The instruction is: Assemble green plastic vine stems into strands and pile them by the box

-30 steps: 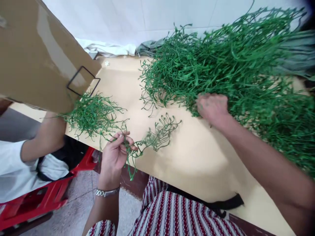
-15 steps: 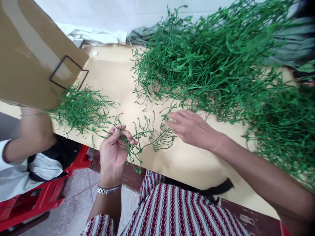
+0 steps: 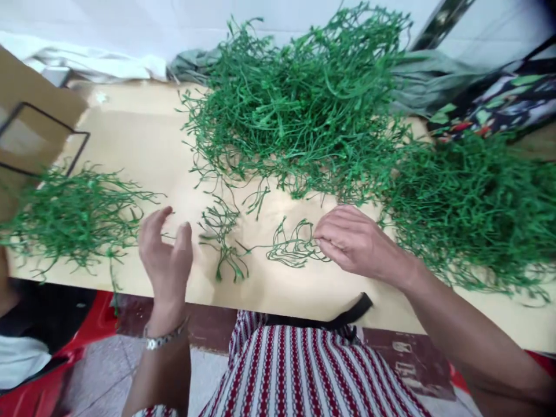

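— Pinching at the loose sprig (image 3: 293,248), is the right hand (image 3: 354,243)?

— Yes, fingertips closed on its right end; it lies on the table (image 3: 143,133) running left-right, just left of that hand.

— And the left hand (image 3: 167,252)?

— Half open, empty, near the table's near edge. A second ago it held a sprig; now one (image 3: 223,240) lies between the hands, and the right hand has come back from the big pile (image 3: 304,110).

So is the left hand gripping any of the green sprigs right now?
No, the left hand is open above the table edge, its fingers spread and empty, with the nearest green sprig lying apart on the table.
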`<state>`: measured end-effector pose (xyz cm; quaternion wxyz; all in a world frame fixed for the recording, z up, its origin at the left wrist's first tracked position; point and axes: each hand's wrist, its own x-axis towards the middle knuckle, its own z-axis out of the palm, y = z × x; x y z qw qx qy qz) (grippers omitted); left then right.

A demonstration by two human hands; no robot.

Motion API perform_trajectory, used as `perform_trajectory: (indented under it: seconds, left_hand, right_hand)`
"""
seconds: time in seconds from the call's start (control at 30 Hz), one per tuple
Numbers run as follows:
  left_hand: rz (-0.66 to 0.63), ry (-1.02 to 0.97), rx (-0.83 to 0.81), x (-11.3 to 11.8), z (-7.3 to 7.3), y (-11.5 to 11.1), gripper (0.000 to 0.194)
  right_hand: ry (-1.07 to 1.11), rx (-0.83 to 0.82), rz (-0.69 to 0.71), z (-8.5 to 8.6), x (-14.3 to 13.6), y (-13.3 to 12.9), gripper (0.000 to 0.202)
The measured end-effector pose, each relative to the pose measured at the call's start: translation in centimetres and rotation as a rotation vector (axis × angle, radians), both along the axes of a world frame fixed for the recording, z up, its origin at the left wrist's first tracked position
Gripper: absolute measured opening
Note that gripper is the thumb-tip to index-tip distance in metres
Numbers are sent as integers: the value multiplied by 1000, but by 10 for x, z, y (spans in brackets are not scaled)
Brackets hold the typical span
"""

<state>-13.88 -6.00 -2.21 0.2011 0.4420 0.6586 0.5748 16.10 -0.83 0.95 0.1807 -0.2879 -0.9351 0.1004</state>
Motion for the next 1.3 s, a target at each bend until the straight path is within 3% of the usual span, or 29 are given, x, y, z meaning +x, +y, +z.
perform_trajectory:
  seconds: [0.07,0.1,0.17,0.27,0.37,0.47,0.57,0.73,0.93,1.1,1.2,1.3]
  left_hand:
    - [-23,420,90,30,10,-10,30]
    - [-233,516,115,47,15,-14,33]
    - [-591,597,139,82,21,-18,34]
    - [-768,633,113,118,20,-12,21]
    - [-784,447,57,130,15,-2,13]
    - [-825,159,-45,131,14,2,13]
    - [-842,-91,-80,134,13,2,9]
    - [-773,-371,-54,146,7,-1,6]
    - [-718,-375,-95,151,5,2,7]
    - [-729,-283,-137,147,6,6,8]
    - [-712,-351,-225,146,7,8,5]
    - [-682,-442,-272,148,7,9,5]
  right_hand:
    - [13,-17,5,2,5,-5,18]
    - [18,-23,16,4,6,-7,18]
    - [34,-36,40,6,7,-10,18]
    - [106,-87,65,8,7,-14,15]
    - [256,-214,13,8,11,-17,16]
    - [327,-372,-55,4,18,-19,42]
    - [329,-438,-5,-6,20,-20,62]
    - [383,-499,49,-21,10,-24,69]
    - [410,-481,-92,-25,0,-34,44]
    - [317,-505,-111,-25,1,-31,31]
    - [236,-543,-134,-23,2,-28,15]
    - [239,-648,-146,-25,1,-27,15]
